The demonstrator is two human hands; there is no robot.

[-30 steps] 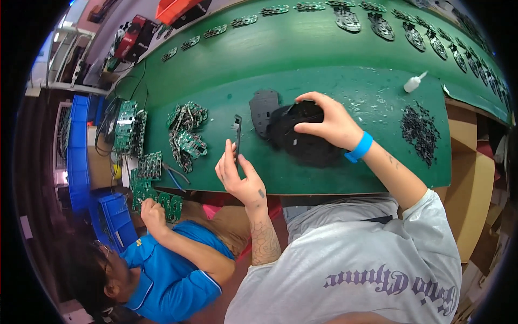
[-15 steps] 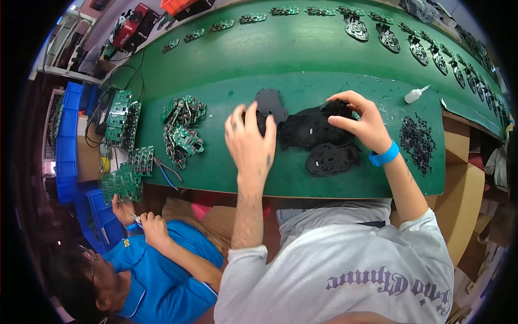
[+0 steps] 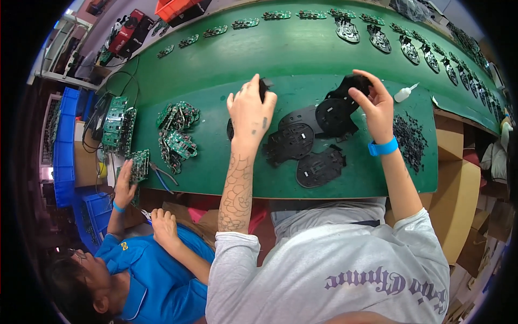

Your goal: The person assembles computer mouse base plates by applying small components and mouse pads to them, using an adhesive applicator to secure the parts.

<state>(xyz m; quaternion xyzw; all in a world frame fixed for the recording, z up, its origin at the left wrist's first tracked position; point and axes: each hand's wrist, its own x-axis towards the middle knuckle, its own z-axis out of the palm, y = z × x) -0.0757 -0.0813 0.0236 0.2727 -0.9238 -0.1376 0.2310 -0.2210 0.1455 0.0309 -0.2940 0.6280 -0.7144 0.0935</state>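
Head view: closest to the near edge of the green tabletop [image 3: 216,170] lies a black shell plate [image 3: 321,167]. Toward the near left corner lie pliers [image 3: 162,181], and a co-worker's hand [image 3: 125,186] is at a stack of boards [image 3: 141,162]. Farther in, more black plates [image 3: 290,143] overlap. A heap of circuit boards [image 3: 178,135] sits toward the left edge, small black bits [image 3: 410,140] by the right edge. The right hand [image 3: 379,105] has thumb and fingers clamped on a dark shell part [image 3: 345,89]. A black piece [image 3: 264,89] shows beside the thumb of the left hand [image 3: 252,110]; whether those fingers grip it I cannot tell. Beyond, a white bottle [image 3: 402,94] lies tilted; single boards [image 3: 245,22] line the far edge.
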